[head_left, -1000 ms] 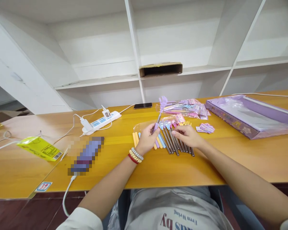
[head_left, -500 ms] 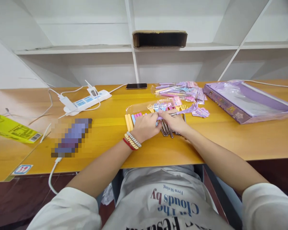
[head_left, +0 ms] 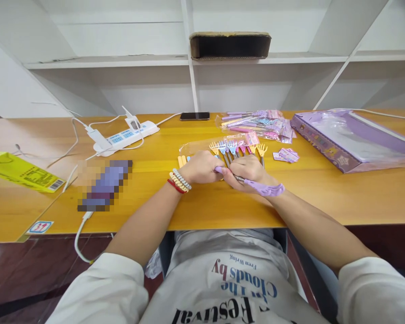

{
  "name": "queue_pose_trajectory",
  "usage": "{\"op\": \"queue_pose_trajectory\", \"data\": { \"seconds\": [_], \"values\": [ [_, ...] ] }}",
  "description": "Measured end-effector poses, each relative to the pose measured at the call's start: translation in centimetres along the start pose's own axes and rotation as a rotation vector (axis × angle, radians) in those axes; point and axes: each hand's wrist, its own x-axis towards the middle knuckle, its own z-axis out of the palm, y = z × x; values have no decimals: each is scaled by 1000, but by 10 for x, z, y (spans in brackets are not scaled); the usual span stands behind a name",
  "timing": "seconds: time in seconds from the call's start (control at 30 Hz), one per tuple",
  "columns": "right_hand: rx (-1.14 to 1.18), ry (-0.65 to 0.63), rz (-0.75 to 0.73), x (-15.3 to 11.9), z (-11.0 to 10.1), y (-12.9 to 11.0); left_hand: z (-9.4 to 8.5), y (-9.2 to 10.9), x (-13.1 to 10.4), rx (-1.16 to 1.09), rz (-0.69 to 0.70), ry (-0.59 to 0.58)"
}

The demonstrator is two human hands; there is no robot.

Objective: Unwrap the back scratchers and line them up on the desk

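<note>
Both hands are wrapped around a purple back scratcher [head_left: 265, 188], held just above the table. My left hand [head_left: 202, 167] is closed on its handle end. My right hand [head_left: 245, 172] is closed around the metal shaft, and the purple claw head sticks out beside my right wrist. Beyond the hands lie several metal-shafted claw heads [head_left: 232, 146] in yellow, blue and pink, partly under a clear plastic bag [head_left: 202, 146]. Yellow and blue handles [head_left: 182, 160] peek out beside my left hand, the rest hidden behind it.
Bagged back scratchers [head_left: 256, 123] lie at the back, with printed cards [head_left: 286, 155] in front. A purple box [head_left: 327, 141] stands at right. At left are a power strip [head_left: 126, 137] with cables, a blurred phone [head_left: 106, 184] and a yellow package [head_left: 23, 173]. A dark phone [head_left: 195, 116] lies by the shelves.
Both hands have come nearer my body with the back scratcher. Its claw head has swung down towards my right wrist, and my right hand now wraps the shaft in a fist.
</note>
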Motion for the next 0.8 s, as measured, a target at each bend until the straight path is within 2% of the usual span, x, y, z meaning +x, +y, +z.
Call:
{"op": "queue_pose_trajectory", "data": {
  "seconds": [0.1, 0.27, 0.4, 0.47, 0.53, 0.63, 0.73, 0.8],
  "values": [
    [-53, 60, -78, 0, 1, -1, -2, -1, -2, -13, 0, -5],
    [-82, 117, -127, 1, 3, 1, -6, -7, -4, -5, 63, 35],
    [49, 164, -119, -1, 6, 5, -2, -5, -4, 22, 62, 73],
    [187, 212, -3, -1, 9, 7, 4, 0, -2, 12, 11, 123],
    [385, 348, 212, 3, 11, 8, 12, 8, 1, 13, -99, 207],
    [819, 538, 481, 15, 11, 4, 20, 20, 6, 57, -308, 322],
    [1206, 532, 585, 30, 6, -5, 23, 27, 9, 63, -411, 342],
    [1314, 542, 623, 38, 4, -12, 23, 26, 9, 56, -401, 354]
  ]
}}
